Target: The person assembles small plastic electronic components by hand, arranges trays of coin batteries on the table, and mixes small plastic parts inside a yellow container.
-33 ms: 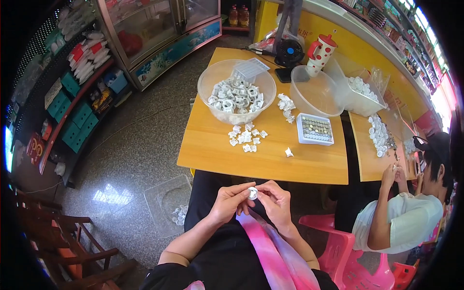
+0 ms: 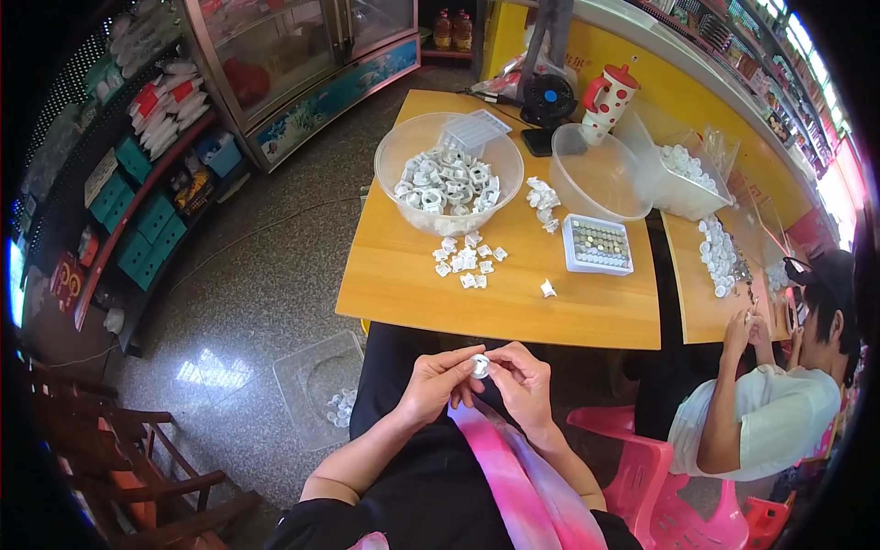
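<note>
Both hands, left hand (image 2: 438, 378) and right hand (image 2: 524, 383), pinch one small white plastic piece (image 2: 479, 366) over the lap, below the tabletop (image 2: 513, 302). The fingers seem to be pressing it together. Next it needs a firm, careful squeeze.

Seen from above, a seated person's left hand (image 2: 438, 378) and right hand (image 2: 522, 383) are pinching a small white round part (image 2: 479, 366) together over their lap. Ahead, a wooden table (image 2: 403, 284) is holding a clear bowl of white parts (image 2: 449, 174), loose pieces (image 2: 469, 261) and a small tray (image 2: 597, 245).
</note>
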{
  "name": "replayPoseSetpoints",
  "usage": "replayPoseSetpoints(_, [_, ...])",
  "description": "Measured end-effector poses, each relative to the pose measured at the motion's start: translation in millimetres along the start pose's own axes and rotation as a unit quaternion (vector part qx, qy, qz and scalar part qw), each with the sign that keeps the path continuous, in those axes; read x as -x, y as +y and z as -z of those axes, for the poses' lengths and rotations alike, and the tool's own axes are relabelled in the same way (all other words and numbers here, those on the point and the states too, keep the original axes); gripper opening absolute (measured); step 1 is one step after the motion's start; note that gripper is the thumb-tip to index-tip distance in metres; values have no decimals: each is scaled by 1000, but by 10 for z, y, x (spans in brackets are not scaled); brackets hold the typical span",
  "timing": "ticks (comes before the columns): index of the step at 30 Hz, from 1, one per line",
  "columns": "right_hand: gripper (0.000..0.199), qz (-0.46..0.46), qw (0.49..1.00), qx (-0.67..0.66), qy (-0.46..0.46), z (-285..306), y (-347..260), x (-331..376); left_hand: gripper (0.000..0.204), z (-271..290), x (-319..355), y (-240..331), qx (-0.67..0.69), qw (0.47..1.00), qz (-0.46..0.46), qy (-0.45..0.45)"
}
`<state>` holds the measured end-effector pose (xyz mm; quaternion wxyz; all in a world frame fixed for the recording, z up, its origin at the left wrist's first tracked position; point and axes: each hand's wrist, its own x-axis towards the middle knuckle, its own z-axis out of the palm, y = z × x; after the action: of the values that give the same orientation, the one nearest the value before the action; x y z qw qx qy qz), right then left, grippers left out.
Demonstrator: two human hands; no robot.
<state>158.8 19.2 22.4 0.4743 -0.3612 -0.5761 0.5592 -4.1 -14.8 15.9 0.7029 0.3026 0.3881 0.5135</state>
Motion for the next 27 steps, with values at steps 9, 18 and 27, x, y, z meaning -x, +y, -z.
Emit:
replayPoseSetpoints(9, [6,-44,998,35,8,-6,-63,-7,29,-64,22,-22,-75,997,-8,20])
replayPoseSetpoints(18, [4,-54,998,28,-24,74,-28,-44,28,-62,8,-7,-57,998,-1,7])
replayPoseSetpoints(27, [26,93,989,96,-58,80,-169,-38,29,-82,-30,56,-57,998,-19,19])
